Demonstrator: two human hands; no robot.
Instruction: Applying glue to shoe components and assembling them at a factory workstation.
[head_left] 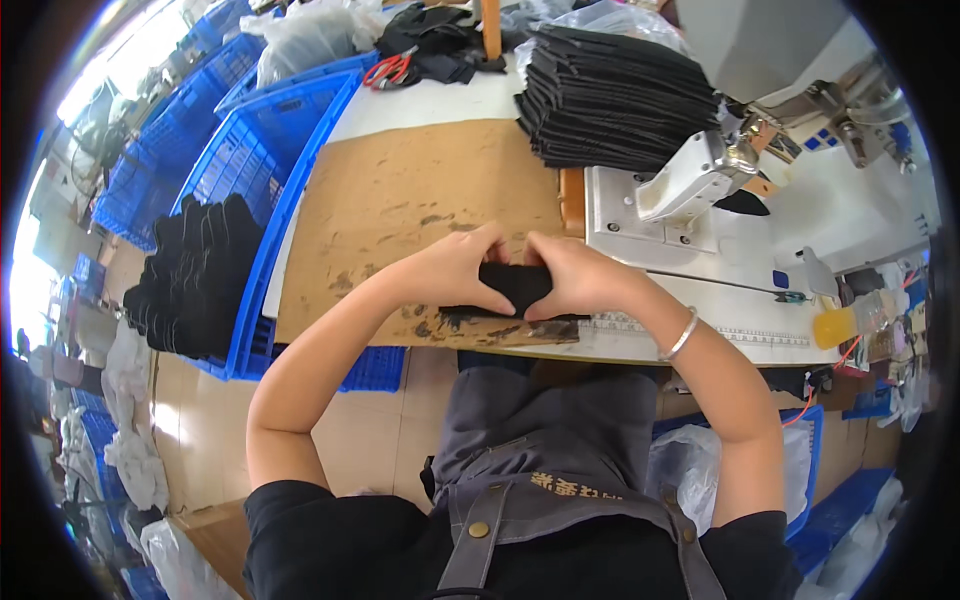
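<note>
Both hands meet over the front edge of a brown cardboard sheet [400, 190] on the white table. Between them is a folded black fabric piece [517, 285]. My left hand [470, 262] grips its left side, fingers at the back and thumb in front. My right hand [572, 275] holds the right side the same way, its thumb tip close to the left thumb. Flat black material [468, 313] shows just below the hands, along the cardboard's front edge; whether it joins the held piece, I cannot tell.
A tall stack of black fabric pieces [615, 100] stands behind, beside a white sewing machine [690, 185]. Blue crates [250, 130] line the left, with black pieces [195, 275] draped over one. Red-handled scissors [390, 70] lie at the back. A bottle of yellow liquid [835, 327] is at right.
</note>
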